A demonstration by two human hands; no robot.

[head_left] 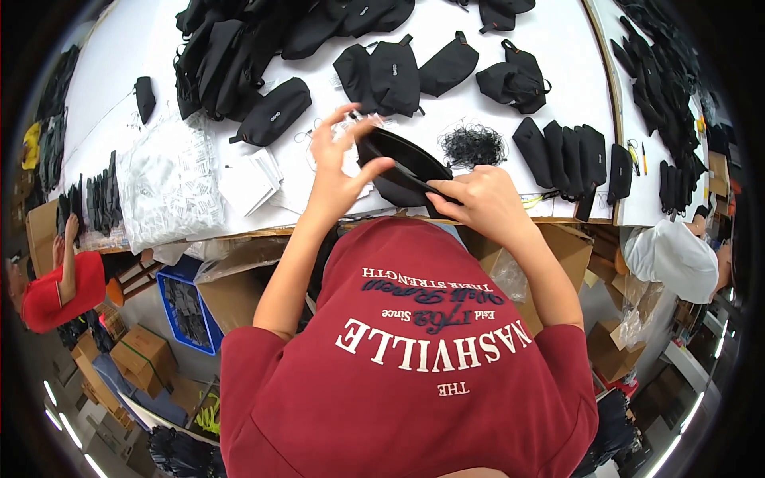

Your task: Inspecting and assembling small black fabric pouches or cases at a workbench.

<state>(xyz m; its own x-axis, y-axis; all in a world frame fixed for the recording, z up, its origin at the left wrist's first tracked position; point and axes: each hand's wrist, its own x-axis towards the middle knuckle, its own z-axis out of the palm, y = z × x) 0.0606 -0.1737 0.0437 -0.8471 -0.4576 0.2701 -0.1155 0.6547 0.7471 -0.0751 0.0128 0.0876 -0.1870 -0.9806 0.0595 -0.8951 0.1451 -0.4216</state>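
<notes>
A black pouch (402,163) was held above the near edge of the white table (550,48), between both hands, so that its open mouth faced up and could be looked into. The left hand (339,163) was placed at the left end of the pouch; its thumb was pressed on the rim, while the other fingers were spread wide and raised, with a small clear packet (351,127) seen just behind them. Whether the packet was gripped could not be told. The right hand (478,199) was closed on the right end of the pouch, fingers curled around the edge, probably to keep the mouth stretched. A bundle of thin black cords (472,145) was lying just beyond the pouch, within easy reach. A row of flat black pouches (562,151) was laid to the right, and white plastic bags (167,183) were piled to the left. More black bags (275,111) were spread further back.
</notes>
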